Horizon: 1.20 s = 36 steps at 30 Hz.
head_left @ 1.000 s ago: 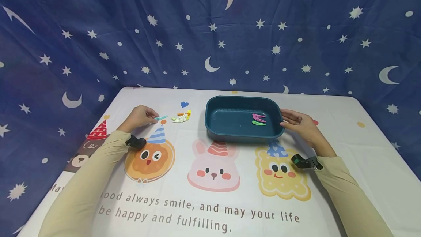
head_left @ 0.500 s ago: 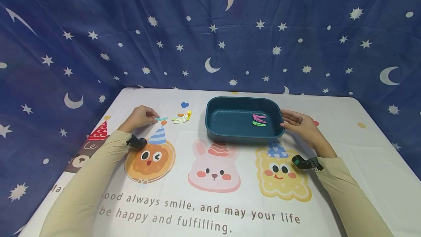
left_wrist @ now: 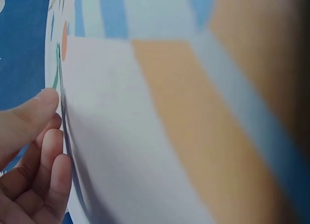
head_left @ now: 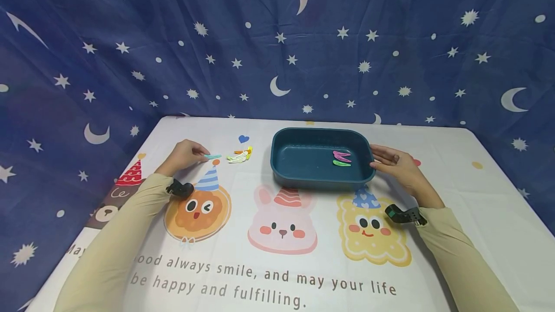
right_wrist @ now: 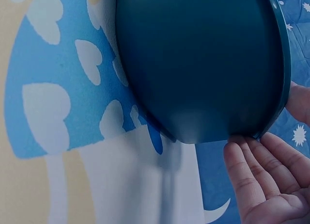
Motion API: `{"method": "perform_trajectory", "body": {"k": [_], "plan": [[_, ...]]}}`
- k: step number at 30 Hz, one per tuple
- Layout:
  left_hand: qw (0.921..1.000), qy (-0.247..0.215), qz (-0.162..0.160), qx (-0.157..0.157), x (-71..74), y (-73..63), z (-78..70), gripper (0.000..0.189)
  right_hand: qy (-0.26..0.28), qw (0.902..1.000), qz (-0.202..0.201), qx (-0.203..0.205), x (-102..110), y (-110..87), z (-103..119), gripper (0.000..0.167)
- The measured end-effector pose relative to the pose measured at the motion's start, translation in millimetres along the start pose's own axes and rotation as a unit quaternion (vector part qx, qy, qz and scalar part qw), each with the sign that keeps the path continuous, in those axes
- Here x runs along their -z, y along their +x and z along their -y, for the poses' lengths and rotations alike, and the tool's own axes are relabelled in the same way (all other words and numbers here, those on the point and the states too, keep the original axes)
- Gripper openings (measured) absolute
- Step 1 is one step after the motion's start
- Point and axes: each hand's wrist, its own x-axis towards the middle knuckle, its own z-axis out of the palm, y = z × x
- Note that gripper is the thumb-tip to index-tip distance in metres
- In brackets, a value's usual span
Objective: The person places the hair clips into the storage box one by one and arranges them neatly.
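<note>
My left hand (head_left: pixel 184 154) pinches a light-blue hair clip (head_left: pixel 213 156) between thumb and fingertips, low over the tablecloth. In the left wrist view the clip (left_wrist: pixel 57 64) is seen nearly edge-on, sticking out past the thumb. Just to its right lies a small pile of hair clips (head_left: pixel 238 158), white, yellow and orange. My right hand (head_left: pixel 396 163) touches the right end of a dark teal tub (head_left: pixel 321 182), its fingers fairly straight along the outside. Inside the tub, pink clips (head_left: pixel 341 155) and a green clip (head_left: pixel 341 163) lie toward the right.
A white tablecloth (head_left: pixel 277 273) printed with cartoon figures and lettering covers the table. Behind it and at the left hangs a dark blue curtain (head_left: pixel 243 76) with moons and stars. Each wrist wears a black camera, such as the right wrist camera (head_left: pixel 401 214).
Almost nothing moves. The left hand keeps its pinch on the light-blue hair clip, whose outer end sinks very slightly. The right hand stays at the tub.
</note>
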Motion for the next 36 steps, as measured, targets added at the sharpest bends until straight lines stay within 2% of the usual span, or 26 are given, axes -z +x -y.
{"method": "perform_trajectory", "body": {"k": [11, 19, 24, 36], "plan": [[0.9999, -0.009, -0.012, -0.005, 0.2, 0.4, -0.2, 0.020, -0.003, 1.0000, -0.004, 0.004, -1.1, -0.2, 0.8, 0.066], [0.9992, 0.001, -0.010, -0.038, 1.4, 1.2, 2.9, 0.018, 0.005, 1.0000, -0.001, 0.005, -1.1, -0.4, 1.8, 0.066], [0.9990, 0.004, -0.007, -0.044, 0.5, 1.5, 3.0, 0.016, 0.010, 0.9999, -0.002, 0.012, -1.2, 0.4, -0.3, 0.065], [0.9997, -0.004, 0.000, -0.024, 0.1, 1.7, 2.1, 0.018, 0.004, 1.0000, -0.003, 0.007, -1.5, -0.3, 0.9, 0.065]]}}
